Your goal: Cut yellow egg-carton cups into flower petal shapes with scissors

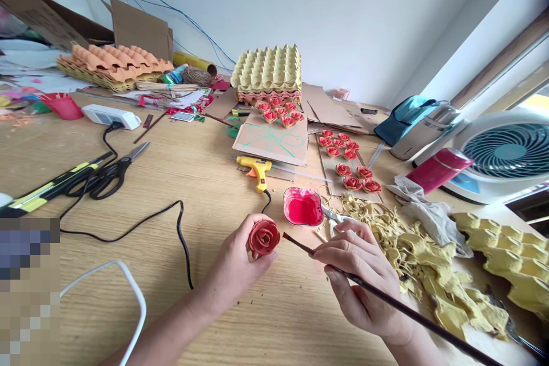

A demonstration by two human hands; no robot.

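A red rose (pixel 263 238), apparently shaped from egg-carton pulp, faces up in my left hand (pixel 244 251), whose fingers close around its sides. My right hand (pixel 362 280) grips a long dark paintbrush (pixel 386 296). Its red-stained tip points at the rose from the right, with a small gap between them. Just beyond both hands stands a small bowl (pixel 303 206) of red paint. Scissors (pixel 337 218) lie to the bowl's right, partly hidden behind my right hand.
A yellow glue gun (pixel 256 168) lies behind the bowl. Red roses stand on cardboard pieces (pixel 274 140) farther back. Yellow carton scraps (pixel 429 263) cover the right side, near a fan (pixel 514 151). Black scissors (pixel 107 177) and a power strip (pixel 111 116) with its cord lie left.
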